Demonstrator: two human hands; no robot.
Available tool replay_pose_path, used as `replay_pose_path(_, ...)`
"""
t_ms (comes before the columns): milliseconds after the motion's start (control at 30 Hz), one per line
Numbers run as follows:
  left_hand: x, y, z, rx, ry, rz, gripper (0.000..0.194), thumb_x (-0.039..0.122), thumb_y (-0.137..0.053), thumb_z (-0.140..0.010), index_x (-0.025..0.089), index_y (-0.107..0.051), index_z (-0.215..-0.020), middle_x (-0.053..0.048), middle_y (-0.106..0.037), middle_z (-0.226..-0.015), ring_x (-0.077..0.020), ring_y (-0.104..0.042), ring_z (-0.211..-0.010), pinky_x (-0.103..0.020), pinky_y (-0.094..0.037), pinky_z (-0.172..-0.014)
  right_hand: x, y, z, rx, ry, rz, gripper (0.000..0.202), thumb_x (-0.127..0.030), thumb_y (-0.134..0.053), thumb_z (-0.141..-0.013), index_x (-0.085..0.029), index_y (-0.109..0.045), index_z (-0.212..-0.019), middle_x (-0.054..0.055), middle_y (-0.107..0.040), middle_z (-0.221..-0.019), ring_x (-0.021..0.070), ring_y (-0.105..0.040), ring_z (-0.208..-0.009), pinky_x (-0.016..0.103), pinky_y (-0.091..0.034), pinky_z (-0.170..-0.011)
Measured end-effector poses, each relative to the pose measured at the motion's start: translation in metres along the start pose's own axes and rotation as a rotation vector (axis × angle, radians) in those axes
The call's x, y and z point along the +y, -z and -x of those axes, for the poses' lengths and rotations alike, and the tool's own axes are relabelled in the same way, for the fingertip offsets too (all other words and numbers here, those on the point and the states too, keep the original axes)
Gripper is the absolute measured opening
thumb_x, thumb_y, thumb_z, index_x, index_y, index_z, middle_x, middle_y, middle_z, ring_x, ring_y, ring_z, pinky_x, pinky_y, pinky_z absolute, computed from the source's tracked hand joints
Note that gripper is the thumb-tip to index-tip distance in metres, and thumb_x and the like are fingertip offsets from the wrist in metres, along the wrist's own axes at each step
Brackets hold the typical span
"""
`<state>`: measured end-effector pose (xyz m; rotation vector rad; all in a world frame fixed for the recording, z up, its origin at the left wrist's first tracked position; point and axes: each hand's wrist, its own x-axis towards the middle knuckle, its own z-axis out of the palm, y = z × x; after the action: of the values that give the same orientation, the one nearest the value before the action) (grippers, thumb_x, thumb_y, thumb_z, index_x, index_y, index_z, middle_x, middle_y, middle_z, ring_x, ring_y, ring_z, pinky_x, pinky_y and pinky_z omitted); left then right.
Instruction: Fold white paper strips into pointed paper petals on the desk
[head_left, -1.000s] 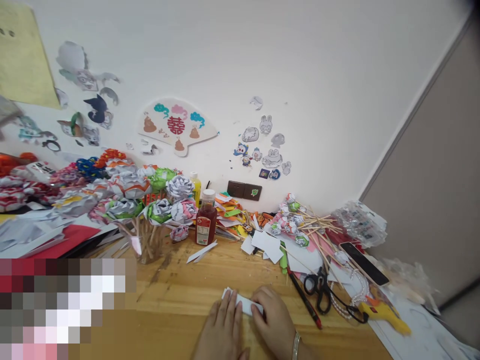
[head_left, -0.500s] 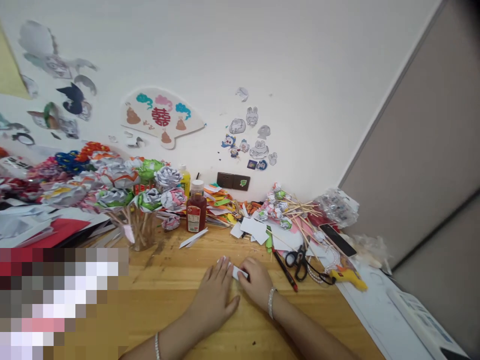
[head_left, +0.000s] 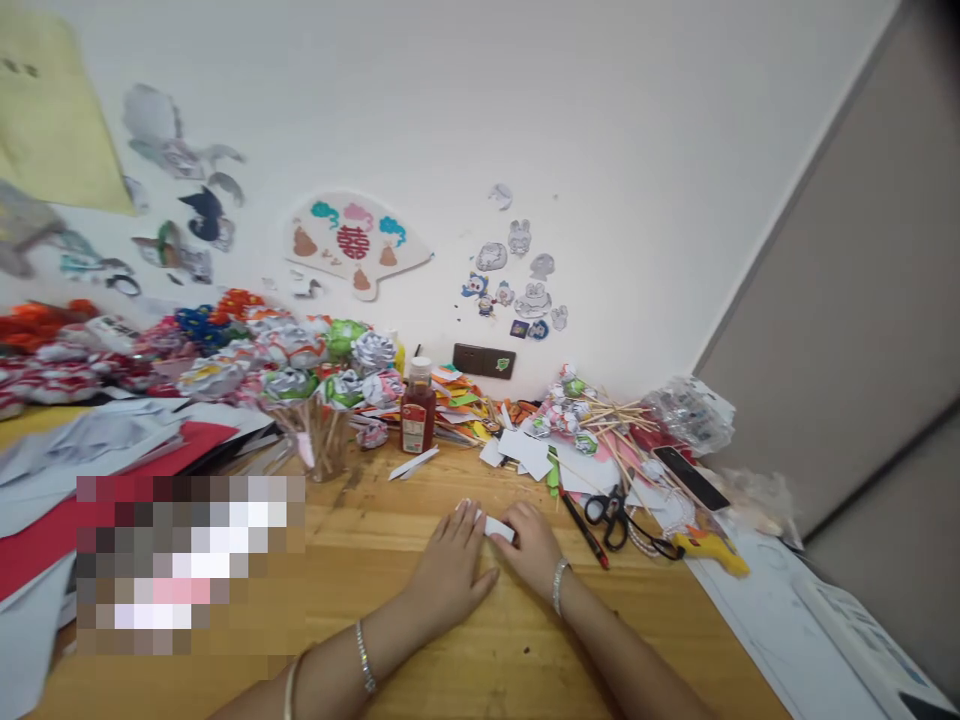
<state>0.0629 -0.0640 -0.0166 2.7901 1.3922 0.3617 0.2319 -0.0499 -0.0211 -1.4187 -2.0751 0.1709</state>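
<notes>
A small folded piece of white paper lies on the wooden table in front of me, partly hidden by my fingers. My left hand rests flat over its left end, fingers stretched out and thumb spread apart. At the paper's right end, my right hand has its fingers curled, with the thumb against the paper's near edge. Beyond the hands are loose white paper strips. To the right of my right hand are a red-and-black pen and black-handled scissors.
Paper flowers on sticks stand in a clear jar at the left. A bottle of reddish-brown liquid stands behind the strips. A phone and yellow glue gun lie right. Red paper is among the sheets at the left.
The view has turned left, so the scene sits farther right in the picture. Both hands stay at the folded paper, and more of it shows between them.
</notes>
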Motion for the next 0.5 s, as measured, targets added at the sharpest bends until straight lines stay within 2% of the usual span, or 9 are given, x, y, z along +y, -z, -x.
replay_pose_path(233,0.006,0.001,0.007,0.012,0.041,-0.005,0.062,0.045,-0.04,-0.087,0.012,-0.03,-0.138,-0.015,-0.025,-0.146,-0.0279,-0.023,-0.134,-0.044,-0.026,-0.106,0.006,0.004,0.002,-0.058,0.012,-0.087,0.003,-0.016,-0.057,-0.078,-0.016,-0.058,-0.076,0.004,-0.059,-0.077,0.0198,-0.052,-0.077,0.03,-0.038,-0.071)
replay_pose_path(367,0.015,-0.005,0.013,0.033,0.066,-0.095,0.056,0.046,-0.037,-0.089,0.012,-0.04,-0.134,-0.017,-0.032,-0.143,-0.0301,-0.031,-0.131,-0.045,-0.033,-0.101,0.004,0.01,0.004,-0.074,0.023,-0.106,0.007,-0.011,-0.056,-0.074,-0.017,-0.059,-0.073,0.002,-0.06,-0.075,0.0188,-0.053,-0.074,0.029,-0.039,-0.07)
replay_pose_path(500,0.018,-0.032,0.019,0.24,0.073,-0.244,0.054,0.053,-0.043,-0.085,0.015,-0.056,-0.121,-0.02,-0.048,-0.131,-0.0341,-0.045,-0.121,-0.046,-0.038,-0.092,0.003,0.014,0.008,-0.095,0.027,-0.167,0.014,-0.004,-0.055,-0.067,-0.017,-0.059,-0.071,0.002,-0.06,-0.078,0.0184,-0.053,-0.078,0.028,-0.039,-0.072)
